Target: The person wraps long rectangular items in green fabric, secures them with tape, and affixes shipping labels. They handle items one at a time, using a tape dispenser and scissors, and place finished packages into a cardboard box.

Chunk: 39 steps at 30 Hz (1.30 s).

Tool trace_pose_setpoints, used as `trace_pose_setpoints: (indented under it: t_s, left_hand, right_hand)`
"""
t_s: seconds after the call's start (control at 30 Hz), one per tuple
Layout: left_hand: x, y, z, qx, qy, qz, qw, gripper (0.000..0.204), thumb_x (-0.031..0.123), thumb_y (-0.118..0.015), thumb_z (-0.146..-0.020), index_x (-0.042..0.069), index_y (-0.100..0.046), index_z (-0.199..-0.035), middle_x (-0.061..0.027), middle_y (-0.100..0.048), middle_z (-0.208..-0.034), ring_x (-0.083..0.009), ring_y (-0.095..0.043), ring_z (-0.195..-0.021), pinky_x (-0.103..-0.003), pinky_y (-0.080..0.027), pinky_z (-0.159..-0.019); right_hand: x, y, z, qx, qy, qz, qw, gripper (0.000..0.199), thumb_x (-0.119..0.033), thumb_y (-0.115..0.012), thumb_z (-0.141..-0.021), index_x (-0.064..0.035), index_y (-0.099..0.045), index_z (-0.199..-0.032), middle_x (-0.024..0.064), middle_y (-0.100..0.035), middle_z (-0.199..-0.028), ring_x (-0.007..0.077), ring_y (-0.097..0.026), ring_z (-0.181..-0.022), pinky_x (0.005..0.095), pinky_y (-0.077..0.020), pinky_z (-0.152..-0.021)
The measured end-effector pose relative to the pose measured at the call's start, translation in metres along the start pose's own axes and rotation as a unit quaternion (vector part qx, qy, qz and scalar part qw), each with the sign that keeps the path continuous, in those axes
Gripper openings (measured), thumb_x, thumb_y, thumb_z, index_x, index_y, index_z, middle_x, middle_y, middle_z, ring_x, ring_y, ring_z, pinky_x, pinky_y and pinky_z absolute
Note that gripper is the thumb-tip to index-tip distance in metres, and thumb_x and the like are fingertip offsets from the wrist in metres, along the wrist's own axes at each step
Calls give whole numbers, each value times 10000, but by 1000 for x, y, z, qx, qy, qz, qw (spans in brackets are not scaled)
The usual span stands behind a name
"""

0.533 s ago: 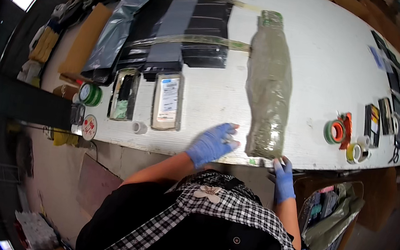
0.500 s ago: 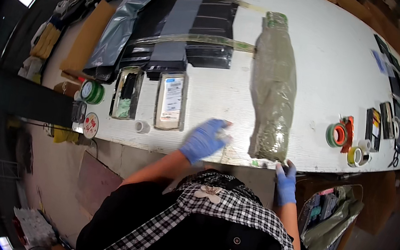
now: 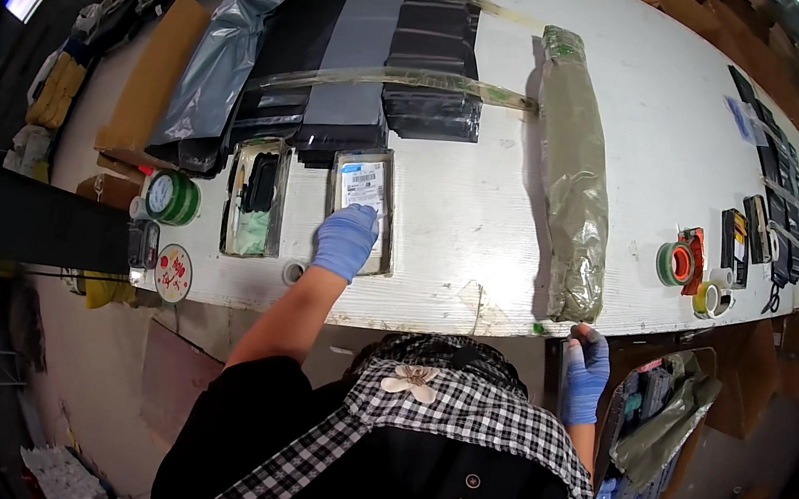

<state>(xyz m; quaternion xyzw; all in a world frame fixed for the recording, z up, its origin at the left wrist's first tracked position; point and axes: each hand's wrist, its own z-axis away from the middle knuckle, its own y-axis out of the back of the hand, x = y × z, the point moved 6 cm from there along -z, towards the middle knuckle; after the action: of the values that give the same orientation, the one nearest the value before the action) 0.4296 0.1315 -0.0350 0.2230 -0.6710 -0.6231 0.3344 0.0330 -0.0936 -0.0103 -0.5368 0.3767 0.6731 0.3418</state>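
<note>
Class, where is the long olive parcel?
In the head view, the parcel lies right of centre on the white table, its near end by the right hand.

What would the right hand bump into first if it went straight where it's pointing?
Probably the near end of the long olive package. The right hand looks very close, maybe touching already; depth is unclear here.

The left hand (image 3: 346, 241) lies over labels (image 3: 363, 184) in a shallow tray (image 3: 387, 228) — another tray (image 3: 230, 207) left of its fingers, grey and black bags (image 3: 359, 37) beyond them. The right hand (image 3: 587, 377) has its fingertips at the near end of a long wrapped package (image 3: 574, 187) — the rest stretches ahead of them.
</note>
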Motion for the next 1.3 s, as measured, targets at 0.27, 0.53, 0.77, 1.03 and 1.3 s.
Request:
trace_pose_setpoints:
  t_s: [0.27, 0.53, 0.77, 1.03, 1.3]
  left_hand:
    - [16, 108, 39, 195, 43, 70, 977, 207, 238, -643, -852, 49, -643, -769, -127, -639, -757, -282, -629, -682, -398, -510, -653]
    - [203, 110, 77, 164, -350, 89, 918, 183, 245, -666, -865, 128, -671, -1006, -55, -669, -986, -186, -634, -794, -309, -523, -614]
    - [205, 74, 52, -61, 40, 562, 824, 266, 121, -637, -872, 60, -601, -1128, -26, -622, -930, -104, -567, -838, -237, -477, -756]
    - [240, 47, 29, -229, 106, 722, 644, 177, 164, -619, -905, 59, -593, -1045, 0, -594, -889, -55, -510, -775, -186, -419, -676]
    - [245, 38, 25, -239, 109, 728, 633, 142, 174, -631, -889, 76, -593, -985, -4, -598, -864, -55, -522, -754, -172, -418, -654]
  right_hand:
    - [-57, -48, -7, -136, -20, -23, 990, 276, -31, -621, -890, 10, -581, -1160, 60, -635, -1078, 109, -582, -945, 243, -466, -859]
    - [-94, -143, -38, -303, -176, -121, 929, 430, -233, -650, -902, 9, -536, -1238, 116, -640, -1080, 182, -612, -976, 305, -480, -888]
    - [-90, -84, -100, -180, -118, -123, 969, 393, -112, -694, -825, 27, -585, -1176, 108, -657, -1068, 160, -632, -937, 273, -519, -806]
    - [-108, -59, -115, -189, -96, -118, 970, 353, -90, -679, -850, 27, -603, -1174, 133, -678, -1079, 171, -656, -949, 283, -542, -818]
    - [-101, -53, -110, -202, -82, -136, 967, 369, -89, -671, -854, 30, -583, -1192, 140, -675, -1080, 174, -657, -949, 285, -548, -814]
